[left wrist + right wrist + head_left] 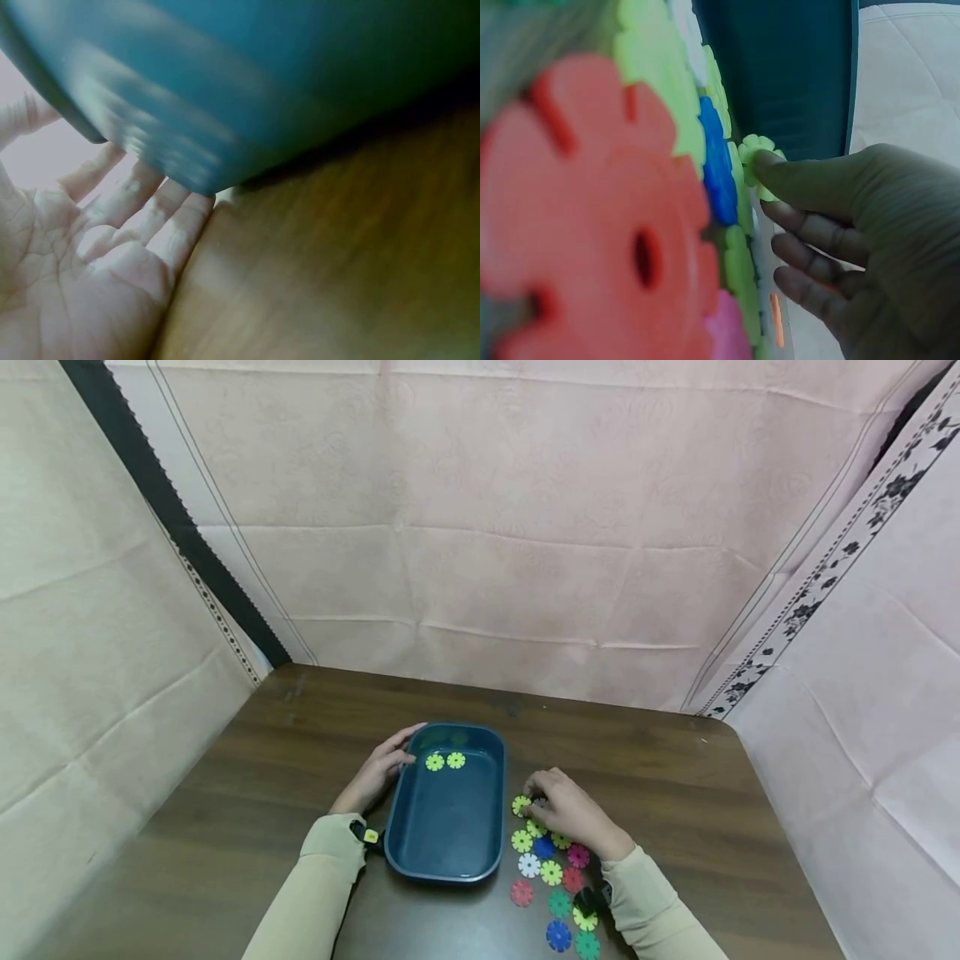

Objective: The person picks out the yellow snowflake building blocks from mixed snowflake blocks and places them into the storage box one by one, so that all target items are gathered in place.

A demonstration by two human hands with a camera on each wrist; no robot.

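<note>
A deep blue rectangular tray (446,827) stands on the table, with two yellow-green flower-shaped notched discs (445,761) side by side near its far end. My left hand (381,770) holds the tray at its far left side. In the left wrist view the fingers (139,202) lie against the outer wall, and the thumb reaches up to the rim. To the right of the tray, my right hand (573,810) pinches a yellow-green flower-shaped disc (759,166) between thumb and forefinger. Below that hand a group of such discs (551,872) lies flat, in yellow-green, blue, white, red, pink and green.
The brown wooden table (247,810) spreads out on both sides of the tray. Light cloth (480,527) hangs behind the table's far edge, with more cloth at left and right. A large red disc (592,217) sits close to the right wrist camera.
</note>
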